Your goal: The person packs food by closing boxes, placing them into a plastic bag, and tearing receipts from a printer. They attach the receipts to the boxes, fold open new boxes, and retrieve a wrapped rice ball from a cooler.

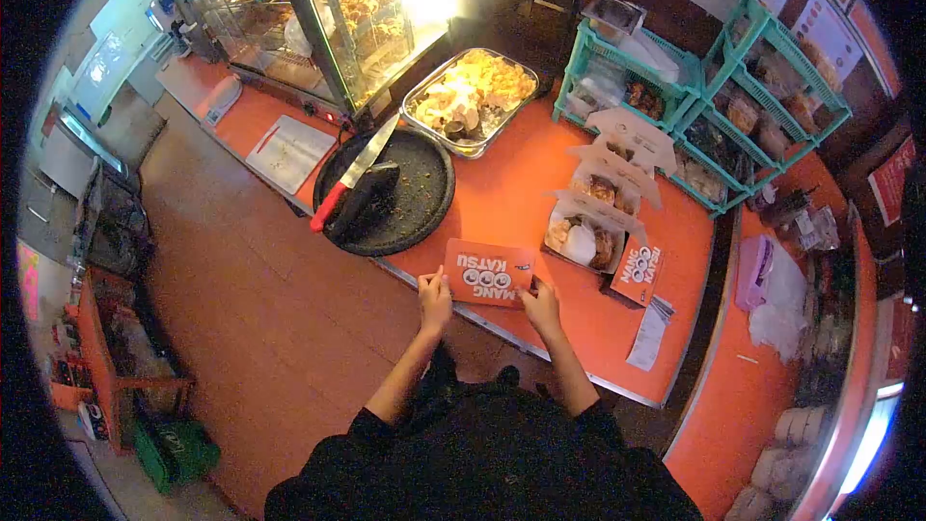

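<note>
An orange printed cardboard piece with white lettering, seemingly a food box sleeve, is held at the front edge of the orange counter. My left hand grips its left end and my right hand its right end, thumbs on top. To the right, open takeaway boxes stand in a row with food inside. Against the nearest box is another orange printed piece. Left of my hands, a round black board carries a red-handled knife and a dark object I cannot make out.
A foil-like tray of food sits behind the board, beside a lit glass display cabinet. Teal stacked baskets hold packs at the back right. A white cutting board lies left; a paper receipt lies near the right edge.
</note>
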Motion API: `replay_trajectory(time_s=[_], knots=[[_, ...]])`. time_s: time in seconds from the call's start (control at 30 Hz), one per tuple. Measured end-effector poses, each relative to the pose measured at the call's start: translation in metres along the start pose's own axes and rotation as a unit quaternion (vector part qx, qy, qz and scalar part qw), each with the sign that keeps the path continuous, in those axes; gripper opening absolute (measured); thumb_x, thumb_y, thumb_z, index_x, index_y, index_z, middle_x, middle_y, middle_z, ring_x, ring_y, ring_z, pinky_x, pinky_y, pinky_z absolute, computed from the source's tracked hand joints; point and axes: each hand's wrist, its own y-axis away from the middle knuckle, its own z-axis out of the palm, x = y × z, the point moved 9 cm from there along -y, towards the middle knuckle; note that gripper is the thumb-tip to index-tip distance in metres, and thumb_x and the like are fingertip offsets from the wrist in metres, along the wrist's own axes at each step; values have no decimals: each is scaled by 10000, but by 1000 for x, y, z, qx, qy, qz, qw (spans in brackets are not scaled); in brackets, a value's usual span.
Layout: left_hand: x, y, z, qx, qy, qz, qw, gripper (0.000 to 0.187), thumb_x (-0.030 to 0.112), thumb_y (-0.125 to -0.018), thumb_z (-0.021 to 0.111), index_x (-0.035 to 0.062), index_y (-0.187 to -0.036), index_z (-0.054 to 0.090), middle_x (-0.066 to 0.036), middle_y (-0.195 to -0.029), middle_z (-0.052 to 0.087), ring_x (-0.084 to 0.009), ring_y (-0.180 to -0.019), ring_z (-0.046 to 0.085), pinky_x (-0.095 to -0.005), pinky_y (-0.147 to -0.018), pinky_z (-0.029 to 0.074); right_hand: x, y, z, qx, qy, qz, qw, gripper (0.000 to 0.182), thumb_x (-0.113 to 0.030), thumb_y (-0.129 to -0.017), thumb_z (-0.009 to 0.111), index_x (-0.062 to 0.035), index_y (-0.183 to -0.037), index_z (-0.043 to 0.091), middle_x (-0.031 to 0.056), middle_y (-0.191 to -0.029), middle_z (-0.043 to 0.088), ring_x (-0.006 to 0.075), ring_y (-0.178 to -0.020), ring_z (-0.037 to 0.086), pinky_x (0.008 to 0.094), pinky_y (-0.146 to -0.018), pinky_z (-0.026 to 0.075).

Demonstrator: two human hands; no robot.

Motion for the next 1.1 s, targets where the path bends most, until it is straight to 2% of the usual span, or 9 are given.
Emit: replay_trajectory(time_s=[0.2, 0.27, 0.33, 0.47, 0.67, 0.8, 0.9, 1.03, 1.1], knots=[[7, -10, -1, -53, -30, -11, 998, 434, 238, -976, 471, -26, -1316, 524, -168, -1049, 488, -299, -982, 511, -374, -906, 411, 23, -8, 36, -122, 90, -33, 988, 408, -315, -877, 612, 2, -1135, 627, 175, -996, 673, 285, -882, 647, 391, -770, 500], [26, -17, -3, -29, -20, 16, 999, 430, 232, -973, 471, -17, -1321, 523, -176, -1077, 497, -301, -987, 513, -378, -920, 405, -74, 8, -38, 233, 38, -138, 962, 302, -234, -930, 540, -36, -1145, 618, 205, -922, 591, 359, -889, 577, 461, -808, 457], [77, -28, -18, 72, 112, 139, 981, 367, 210, -969, 478, 8, -1262, 567, -168, -1123, 529, -315, -994, 516, -396, -940, 401, -89, -9, -33, 197, -12, -135, 971, 272, -231, -936, 535, -41, -1113, 616, 186, -928, 584, 346, -898, 574, 446, -813, 451], [80, -49, -6, 37, 165, 133, 977, 275, 211, -969, 491, 24, -1138, 600, -145, -1151, 552, -316, -992, 499, -404, -901, 404, -62, -29, -10, 125, -100, -80, 984, 213, -231, -940, 535, -38, -1004, 600, 149, -987, 557, 298, -945, 548, 399, -830, 435], [35, -58, 16, 59, -137, 82, 985, 172, 188, -943, 570, 29, -926, 634, -100, -1057, 575, -254, -913, 478, -384, -812, 382, -35, -39, 2, 163, 22, -99, 981, 186, -193, -925, 561, -13, -969, 581, 130, -901, 558, 267, -866, 563, 373, -773, 459], [10, -65, 19, 67, 141, 42, 987, 82, 102, -901, 623, 33, -881, 664, -41, -930, 614, -162, -825, 555, -310, -761, 446, -41, -45, 1, 163, -95, -143, 971, 151, -147, -910, 582, -4, -958, 590, 112, -844, 563, 250, -824, 580, 365, -768, 473], [26, -61, 22, -2, 315, -16, 949, 51, 65, -868, 655, 21, -881, 679, -5, -902, 637, -82, -772, 592, -235, -690, 486, -27, -44, 8, 88, -264, -24, 960, 144, -156, -914, 591, -27, -978, 597, 61, -830, 563, 209, -771, 567, 341, -732, 474], [41, -70, 26, -15, 139, 51, 989, 58, 78, -828, 671, 40, -872, 673, -36, -857, 644, -173, -743, 632, -323, -675, 503, -72, -17, -4, -20, 65, -200, 977, 386, -319, -804, 722, -153, -1138, 627, 84, -1090, 622, 274, -931, 624, 406, -793, 499], [53, -77, 38, -51, 11, 110, 993, 70, 83, -813, 675, 50, -874, 669, -51, -853, 641, -214, -734, 642, -353, -658, 506, -125, 27, -8, -78, 194, -359, 910, 587, -488, -710, 750, -228, -1217, 609, 118, -1291, 511, 345, -1017, 581, 494, -829, 468]])
